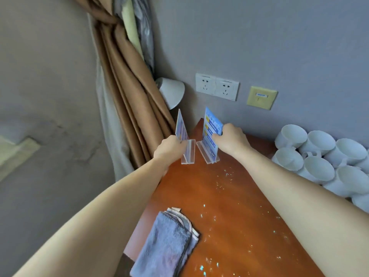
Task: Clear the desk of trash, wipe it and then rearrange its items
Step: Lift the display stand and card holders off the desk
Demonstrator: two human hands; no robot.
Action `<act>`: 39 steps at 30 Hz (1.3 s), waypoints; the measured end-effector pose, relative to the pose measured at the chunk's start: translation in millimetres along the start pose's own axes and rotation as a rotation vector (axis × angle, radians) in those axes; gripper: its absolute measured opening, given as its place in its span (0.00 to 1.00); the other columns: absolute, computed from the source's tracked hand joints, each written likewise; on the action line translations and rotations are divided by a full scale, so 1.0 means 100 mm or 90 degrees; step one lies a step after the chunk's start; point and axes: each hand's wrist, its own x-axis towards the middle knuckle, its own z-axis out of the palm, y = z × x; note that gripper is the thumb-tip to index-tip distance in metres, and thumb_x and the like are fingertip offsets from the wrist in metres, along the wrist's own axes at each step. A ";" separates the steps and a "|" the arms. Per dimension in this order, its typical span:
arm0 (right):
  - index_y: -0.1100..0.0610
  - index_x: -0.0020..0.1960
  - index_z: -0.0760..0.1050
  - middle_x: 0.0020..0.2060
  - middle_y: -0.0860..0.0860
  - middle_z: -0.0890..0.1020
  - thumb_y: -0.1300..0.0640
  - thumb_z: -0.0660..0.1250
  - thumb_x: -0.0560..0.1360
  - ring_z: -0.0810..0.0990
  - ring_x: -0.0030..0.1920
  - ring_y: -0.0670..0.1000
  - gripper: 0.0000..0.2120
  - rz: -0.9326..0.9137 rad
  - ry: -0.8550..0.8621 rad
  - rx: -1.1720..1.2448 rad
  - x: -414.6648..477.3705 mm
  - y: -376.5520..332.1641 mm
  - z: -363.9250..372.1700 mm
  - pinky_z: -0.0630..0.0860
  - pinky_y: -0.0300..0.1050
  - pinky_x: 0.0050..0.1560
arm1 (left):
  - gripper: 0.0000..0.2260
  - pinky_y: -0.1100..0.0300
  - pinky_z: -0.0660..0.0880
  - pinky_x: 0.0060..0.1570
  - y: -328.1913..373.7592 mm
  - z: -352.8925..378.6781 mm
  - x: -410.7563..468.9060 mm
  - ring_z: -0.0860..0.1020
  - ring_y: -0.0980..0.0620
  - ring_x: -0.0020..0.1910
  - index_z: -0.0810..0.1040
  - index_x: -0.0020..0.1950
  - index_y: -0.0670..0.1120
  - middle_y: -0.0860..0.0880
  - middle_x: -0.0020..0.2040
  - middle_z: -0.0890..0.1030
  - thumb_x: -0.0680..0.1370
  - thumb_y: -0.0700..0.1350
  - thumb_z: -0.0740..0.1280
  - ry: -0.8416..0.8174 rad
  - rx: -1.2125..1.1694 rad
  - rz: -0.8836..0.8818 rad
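Two clear acrylic sign stands sit at the far corner of the reddish wooden desk (235, 206). My left hand (169, 148) grips the left stand (182, 132), which is seen nearly edge-on. My right hand (231, 136) grips the right stand (210, 134), whose blue printed card faces left. Both stands are upright with their bases just above or on the desk; I cannot tell which. A folded grey-blue cloth (165, 242) lies near the desk's front left edge. Small shiny specks are scattered over the desk top.
Several white cups (319, 158) are piled on their sides at the desk's right, against the wall. A white lamp shade (172, 90) sits behind the stands beside a tied brown curtain (127, 92). Wall sockets (217, 86) are above the desk.
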 end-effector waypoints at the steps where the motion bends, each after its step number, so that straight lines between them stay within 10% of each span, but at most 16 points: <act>1: 0.62 0.58 0.74 0.53 0.58 0.82 0.52 0.63 0.79 0.78 0.40 0.57 0.14 -0.023 -0.009 -0.003 -0.08 -0.14 0.05 0.68 0.41 0.31 | 0.17 0.52 0.79 0.51 -0.12 -0.13 -0.11 0.81 0.46 0.43 0.77 0.49 0.46 0.48 0.44 0.82 0.71 0.54 0.56 0.013 -0.006 -0.010; 6: 0.60 0.58 0.74 0.54 0.57 0.82 0.53 0.62 0.78 0.80 0.41 0.56 0.13 -0.140 -0.050 -0.017 -0.54 -0.91 0.35 0.70 0.41 0.29 | 0.10 0.54 0.77 0.44 -0.83 -0.79 -0.74 0.80 0.46 0.40 0.73 0.42 0.44 0.47 0.42 0.83 0.72 0.49 0.57 0.088 -0.012 -0.051; 11: 0.58 0.59 0.75 0.54 0.55 0.82 0.49 0.63 0.75 0.84 0.45 0.58 0.17 -0.255 -0.104 -0.017 -1.20 -1.75 0.67 0.82 0.52 0.48 | 0.14 0.51 0.78 0.53 -1.54 -1.46 -1.54 0.82 0.45 0.44 0.76 0.45 0.47 0.48 0.44 0.83 0.69 0.54 0.57 0.178 0.018 -0.108; 25: 0.53 0.37 0.75 0.43 0.53 0.85 0.54 0.62 0.71 0.85 0.37 0.56 0.06 -0.556 -0.236 0.067 -3.33 -3.23 1.58 0.82 0.55 0.46 | 0.09 0.52 0.83 0.42 -3.21 -2.41 -3.88 0.84 0.45 0.39 0.78 0.51 0.46 0.48 0.41 0.83 0.75 0.46 0.62 0.439 -0.037 -0.184; 39: 0.61 0.47 0.75 0.47 0.60 0.82 0.56 0.60 0.74 0.82 0.47 0.63 0.10 -0.569 -0.192 0.114 -3.63 -4.04 2.05 0.79 0.52 0.48 | 0.17 0.52 0.77 0.49 -3.92 -3.03 -4.47 0.81 0.41 0.51 0.72 0.62 0.36 0.39 0.49 0.82 0.80 0.47 0.62 0.589 0.033 -0.291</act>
